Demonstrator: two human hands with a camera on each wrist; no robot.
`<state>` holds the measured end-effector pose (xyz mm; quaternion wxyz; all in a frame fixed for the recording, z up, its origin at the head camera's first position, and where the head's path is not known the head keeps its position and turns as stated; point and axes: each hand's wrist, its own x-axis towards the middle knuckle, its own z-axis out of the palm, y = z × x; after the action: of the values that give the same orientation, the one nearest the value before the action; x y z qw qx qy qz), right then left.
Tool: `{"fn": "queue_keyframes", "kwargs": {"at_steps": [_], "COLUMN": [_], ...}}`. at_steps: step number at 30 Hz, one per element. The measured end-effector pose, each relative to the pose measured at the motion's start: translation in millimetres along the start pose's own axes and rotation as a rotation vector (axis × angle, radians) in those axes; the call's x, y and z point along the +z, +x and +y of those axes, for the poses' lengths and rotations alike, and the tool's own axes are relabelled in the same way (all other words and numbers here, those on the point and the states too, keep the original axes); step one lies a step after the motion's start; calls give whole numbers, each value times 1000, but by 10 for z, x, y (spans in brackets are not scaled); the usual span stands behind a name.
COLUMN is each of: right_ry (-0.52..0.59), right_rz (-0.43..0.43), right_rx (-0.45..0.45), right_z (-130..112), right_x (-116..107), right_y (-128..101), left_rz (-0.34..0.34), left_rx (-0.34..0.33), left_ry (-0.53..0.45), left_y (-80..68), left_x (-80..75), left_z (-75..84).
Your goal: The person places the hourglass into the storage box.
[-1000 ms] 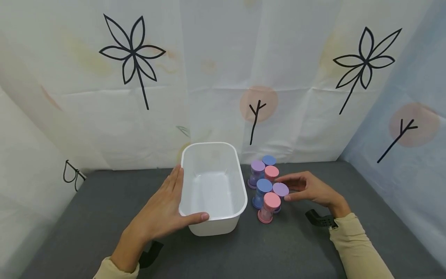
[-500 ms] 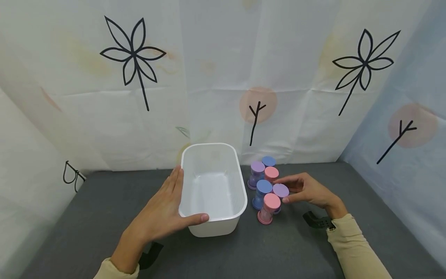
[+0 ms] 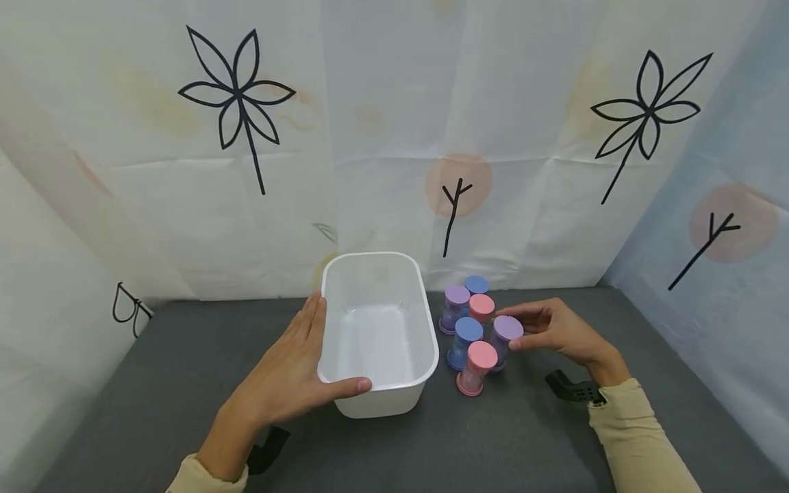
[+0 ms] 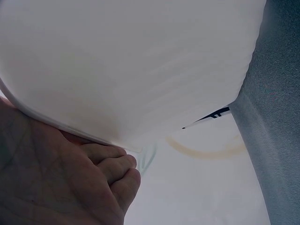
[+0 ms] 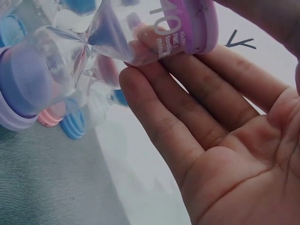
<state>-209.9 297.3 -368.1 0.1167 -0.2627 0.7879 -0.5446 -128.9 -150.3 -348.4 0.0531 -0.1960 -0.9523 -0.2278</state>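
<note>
A white plastic tub [image 3: 377, 260] stands on the grey table; nothing shows inside it. My left hand [image 3: 294, 364] holds its near left corner, thumb over the front rim and fingers along the side. In the left wrist view my fingers [image 4: 112, 168] curl under the tub's rim [image 4: 140, 61]. Right of the tub stands a cluster of sand timers with pink [image 3: 481, 356], blue [image 3: 468, 330] and purple [image 3: 457, 296] caps. My right hand [image 3: 544, 329] pinches one purple-capped sand timer [image 3: 508, 329] at the cluster's right edge, tilted and raised a little. The right wrist view shows this timer [image 5: 117, 42] against my fingers [image 5: 187, 103].
A printed white cloth backdrop [image 3: 382, 137] closes off the table at the back and both sides. Grey tabletop [image 3: 493, 438] lies open in front of the tub and to the right of the timers. Black wrist straps [image 3: 570, 387] show by both sleeves.
My right hand has closed on the purple-capped timer and lifted it slightly up and to the right, out of the cluster. The left hand and the tub have stayed put.
</note>
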Motion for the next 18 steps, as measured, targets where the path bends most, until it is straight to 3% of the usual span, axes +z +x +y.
{"fn": "queue_keyframes", "kwargs": {"at_steps": [18], "right_ry": [-29], "right_rz": [149], "right_rx": [-63], "right_z": [-307], "right_x": [-55], "right_y": [-111], "left_rz": [5], "left_rx": [0], "left_ry": [-3], "left_y": [3], "left_x": [-3], "left_z": [9]}}
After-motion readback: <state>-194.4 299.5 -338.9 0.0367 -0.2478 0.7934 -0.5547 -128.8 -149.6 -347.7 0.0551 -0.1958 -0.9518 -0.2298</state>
